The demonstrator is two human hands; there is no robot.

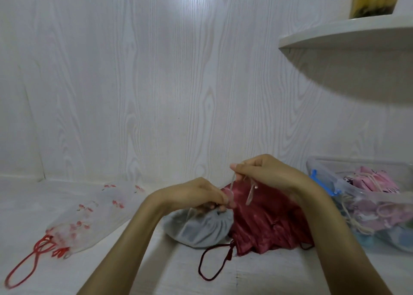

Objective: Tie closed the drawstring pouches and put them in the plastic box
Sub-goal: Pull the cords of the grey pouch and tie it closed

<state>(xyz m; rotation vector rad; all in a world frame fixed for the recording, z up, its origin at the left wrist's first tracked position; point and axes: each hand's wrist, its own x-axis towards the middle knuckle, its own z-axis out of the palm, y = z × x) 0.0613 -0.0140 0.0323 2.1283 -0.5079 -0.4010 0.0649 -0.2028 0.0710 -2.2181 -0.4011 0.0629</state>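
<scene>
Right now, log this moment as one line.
hands: left hand, right hand pinch ribbon | grey pouch: being tied | plastic box: holds pouches

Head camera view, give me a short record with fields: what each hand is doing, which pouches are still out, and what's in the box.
left hand: left hand pinches the cord at the gathered neck of the grey pouch
right hand: right hand pinches the pale drawstring, raised above the pouch
pouches still out: grey pouch, dark red satin pouch, sheer white pouch with red print
box: clear plastic box to the right, holding pink and pale pouches
surface: white table
</scene>
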